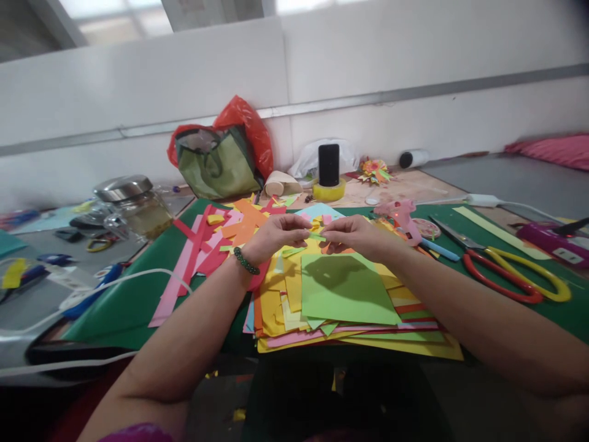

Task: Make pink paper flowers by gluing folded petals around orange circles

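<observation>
A small green strip (316, 237) is held up above the paper stack (276, 325), just beyond the green sheet (347, 288), between the fingertips of both hands. Its ends are hidden by the fingers and the short visible middle is blurred, so any fold is hard to make out; its long axis seems to run roughly sideways, from one hand toward the other. The left hand (283, 236) is nearly closed, thumb and fingers pinching the strip's left end; the right hand (354, 236) is curled likewise, pinching the right end, its grip partly lost in blur. The sheet, darkened by the hands' shadow, covers the middle of the stack. Beyond the hands, scraps (248, 221) overlap too thickly to separate. The phone (328, 164) stands upright at the tape (328, 190); whether inside or behind the roll I cannot tell. The scissors (488, 248) point away and leftward, handles nearer the person. At the right edge, the pink cloth (552, 151) and a purple device (550, 240) are cut off.
</observation>
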Demonstrator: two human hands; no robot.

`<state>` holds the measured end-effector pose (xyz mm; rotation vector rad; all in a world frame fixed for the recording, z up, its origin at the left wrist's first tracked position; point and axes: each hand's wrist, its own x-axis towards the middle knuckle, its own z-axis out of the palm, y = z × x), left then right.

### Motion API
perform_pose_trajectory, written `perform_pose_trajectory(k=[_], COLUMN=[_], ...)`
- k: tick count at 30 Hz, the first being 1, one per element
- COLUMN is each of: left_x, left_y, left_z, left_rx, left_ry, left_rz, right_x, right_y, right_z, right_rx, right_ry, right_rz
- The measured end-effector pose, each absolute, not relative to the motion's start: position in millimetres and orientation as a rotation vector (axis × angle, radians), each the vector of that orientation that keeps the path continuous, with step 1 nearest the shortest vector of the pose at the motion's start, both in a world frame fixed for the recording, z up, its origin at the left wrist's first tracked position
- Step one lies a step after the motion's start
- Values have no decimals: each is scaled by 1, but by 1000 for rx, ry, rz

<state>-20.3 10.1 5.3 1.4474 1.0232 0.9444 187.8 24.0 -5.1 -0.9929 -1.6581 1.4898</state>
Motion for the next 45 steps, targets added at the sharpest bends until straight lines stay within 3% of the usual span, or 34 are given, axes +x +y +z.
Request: perform_pose_trajectory(k=[17, 26, 35, 40, 45], left_x=[-16, -3, 12, 6, -2], left_y=[9, 0, -6, -4, -2], left_z=[6, 9, -3, 2, 3], left_rx=[1550, 1198, 1133, 1288, 1588], left_ry=[1064, 1049, 949, 969, 1026], left_rz=[976, 1115, 1197, 1097, 787], right_x=[185, 179, 168, 179, 187], right_y=[19, 21, 12, 10, 14], right_z=[-1, -11, -24, -15, -3], right_rx=[-998, -851, -735, -723, -657], right_ry=[-1722, -1478, -1665, -1744, -1721], right_rz=[1475, 1086, 774, 587, 769])
